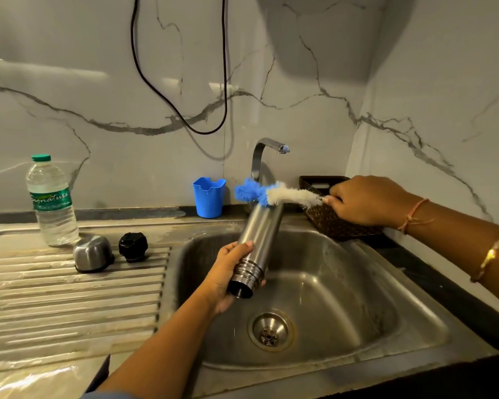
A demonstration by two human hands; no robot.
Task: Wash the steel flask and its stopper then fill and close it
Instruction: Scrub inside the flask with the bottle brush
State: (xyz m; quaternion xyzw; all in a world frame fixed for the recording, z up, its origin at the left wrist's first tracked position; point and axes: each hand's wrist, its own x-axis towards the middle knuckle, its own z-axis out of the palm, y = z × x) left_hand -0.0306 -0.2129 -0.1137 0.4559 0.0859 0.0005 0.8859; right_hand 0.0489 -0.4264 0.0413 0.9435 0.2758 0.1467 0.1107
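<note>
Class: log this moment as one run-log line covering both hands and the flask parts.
left hand: holds flask over sink | right hand: pinches bottle brush at flask's far end | stopper, cap: on drainboard

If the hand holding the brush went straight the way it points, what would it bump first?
The right hand points left along the brush. Probably it would meet the raised end of the steel flask first, where the brush head lies; the tap stands close behind, but depth is unclear.

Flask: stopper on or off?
Off. Flask mouth open, threads bare; black stopper sits on the drainboard beside the steel cup.
</note>
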